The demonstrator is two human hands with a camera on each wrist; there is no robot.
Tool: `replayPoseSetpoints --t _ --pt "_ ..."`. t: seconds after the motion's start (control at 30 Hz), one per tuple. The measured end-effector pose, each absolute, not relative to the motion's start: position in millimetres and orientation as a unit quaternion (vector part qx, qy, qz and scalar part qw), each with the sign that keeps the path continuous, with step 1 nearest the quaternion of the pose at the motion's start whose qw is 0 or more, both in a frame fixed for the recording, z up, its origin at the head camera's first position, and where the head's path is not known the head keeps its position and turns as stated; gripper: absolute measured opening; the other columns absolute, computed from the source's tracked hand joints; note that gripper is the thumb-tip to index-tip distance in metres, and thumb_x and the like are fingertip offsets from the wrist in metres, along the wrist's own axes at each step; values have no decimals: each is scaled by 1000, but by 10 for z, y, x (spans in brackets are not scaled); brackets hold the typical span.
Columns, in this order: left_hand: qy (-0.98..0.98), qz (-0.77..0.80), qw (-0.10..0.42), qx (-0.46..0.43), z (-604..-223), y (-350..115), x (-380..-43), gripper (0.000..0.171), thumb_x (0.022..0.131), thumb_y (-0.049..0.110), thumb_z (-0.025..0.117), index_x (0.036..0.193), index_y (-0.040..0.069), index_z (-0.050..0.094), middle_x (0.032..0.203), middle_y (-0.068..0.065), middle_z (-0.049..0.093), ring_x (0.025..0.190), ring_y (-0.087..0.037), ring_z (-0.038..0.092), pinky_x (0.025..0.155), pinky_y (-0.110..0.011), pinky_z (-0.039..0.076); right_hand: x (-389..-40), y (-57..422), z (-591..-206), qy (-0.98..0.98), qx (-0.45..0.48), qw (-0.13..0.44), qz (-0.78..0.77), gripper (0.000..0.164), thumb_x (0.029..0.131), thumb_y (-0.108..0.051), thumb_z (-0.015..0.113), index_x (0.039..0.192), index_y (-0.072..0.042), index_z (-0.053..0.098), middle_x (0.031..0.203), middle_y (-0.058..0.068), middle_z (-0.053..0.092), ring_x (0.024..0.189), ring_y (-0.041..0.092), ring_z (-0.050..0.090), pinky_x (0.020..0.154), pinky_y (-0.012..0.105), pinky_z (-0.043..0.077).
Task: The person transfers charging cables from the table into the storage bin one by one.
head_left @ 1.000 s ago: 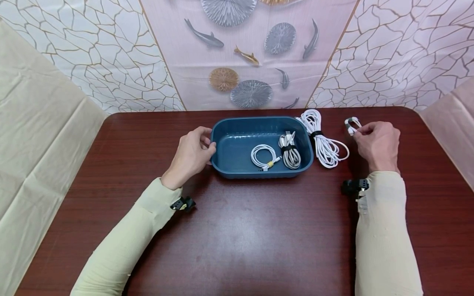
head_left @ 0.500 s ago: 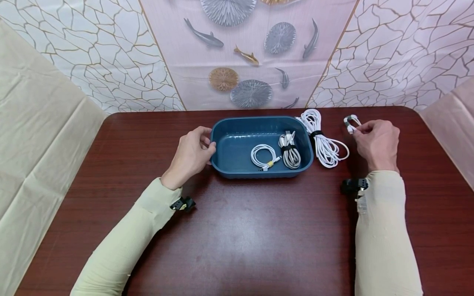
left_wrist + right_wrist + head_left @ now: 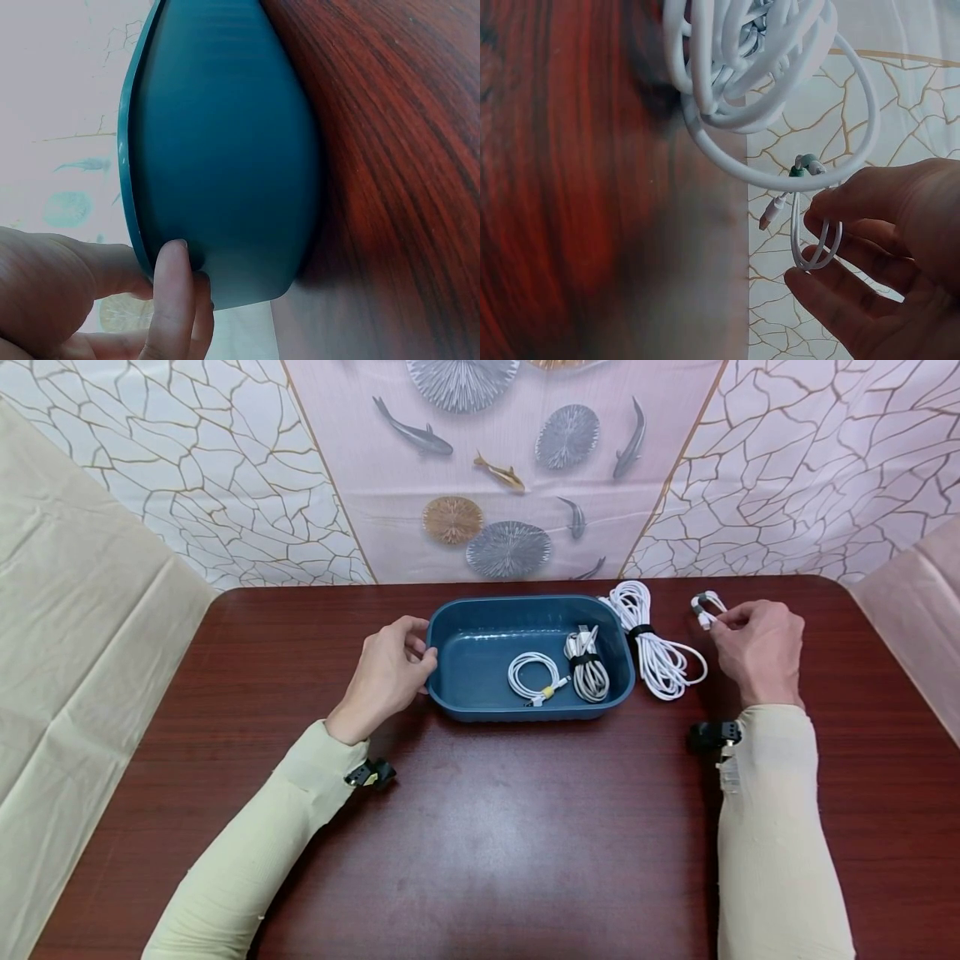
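Observation:
My left hand (image 3: 388,675) grips the left end of a dark blue plastic bin (image 3: 480,714). In the left wrist view, fingertips press the bin's outer wall (image 3: 232,150) near its rim. Inside the bin lie a coiled white charging cable (image 3: 513,675) with a yellow tie and a thicker bundled cable (image 3: 592,678) with a black strap. To the right, my right hand (image 3: 761,647) pinches a small looped white USB cable (image 3: 702,612) with a green-grey tie. The right wrist view shows its metal plug (image 3: 765,223) hanging free, above the table.
A large bundle of white cable (image 3: 660,660) with a black strap lies against the bin's right end, between it and my right hand. Everything stands on a dark red-brown wooden table (image 3: 480,827). Patterned cloth (image 3: 510,477) hangs behind the table's back edge.
My right hand, with the small USB cable, has moved slightly left and up in the head view. The left hand and the bin have stayed where they were.

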State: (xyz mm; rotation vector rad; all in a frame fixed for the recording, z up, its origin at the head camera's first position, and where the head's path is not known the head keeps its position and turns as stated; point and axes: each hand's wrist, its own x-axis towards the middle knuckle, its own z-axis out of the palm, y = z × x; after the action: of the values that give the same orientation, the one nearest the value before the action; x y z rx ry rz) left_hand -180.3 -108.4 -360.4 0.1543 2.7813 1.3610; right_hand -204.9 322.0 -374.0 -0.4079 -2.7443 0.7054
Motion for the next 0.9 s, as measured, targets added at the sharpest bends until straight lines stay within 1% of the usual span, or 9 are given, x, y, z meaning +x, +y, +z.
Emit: replayPoseSetpoints --t 0.13,0.37,0.5,0.7,0.9 --pt "899 435 21 50 -3604 -1085 -1804 41 98 10 62 137 1 56 101 -15 67 80 -23 72 53 -28 63 -2047 3217 -3731 -949 -135 144 244 29 92 -20 58 100 0 78 103 26 74 94 39 64 63 29 41" --pt "900 433 23 50 -3602 -1083 -1805 41 98 10 62 138 1 55 101 -15 67 80 -24 73 53 -28 63 -2049 3195 -3711 -949 -146 130 247 32 91 -18 53 102 -1 78 105 25 73 95 38 63 63 32 43" --pt "899 434 23 51 -3603 -1083 -1804 41 98 10 62 138 0 55 101 -15 67 80 -24 73 53 -28 63 -2048 3185 -3699 -950 -147 125 246 32 91 -19 53 103 -1 77 105 26 73 96 39 62 65 34 44" --pt "899 435 23 52 -3605 -1084 -1804 41 98 10 61 138 0 56 101 -15 67 80 -24 73 53 -28 63 -2047 3169 -3680 -950 -146 124 245 32 92 -20 54 103 0 77 105 26 73 97 39 62 64 33 44" --pt "900 433 24 50 -3605 -1083 -1805 41 98 10 61 138 1 55 102 -15 66 81 -24 73 54 -28 63 -2050 3146 -3656 -950 -140 131 245 31 90 -18 54 101 0 78 96 23 74 92 36 63 61 29 42"
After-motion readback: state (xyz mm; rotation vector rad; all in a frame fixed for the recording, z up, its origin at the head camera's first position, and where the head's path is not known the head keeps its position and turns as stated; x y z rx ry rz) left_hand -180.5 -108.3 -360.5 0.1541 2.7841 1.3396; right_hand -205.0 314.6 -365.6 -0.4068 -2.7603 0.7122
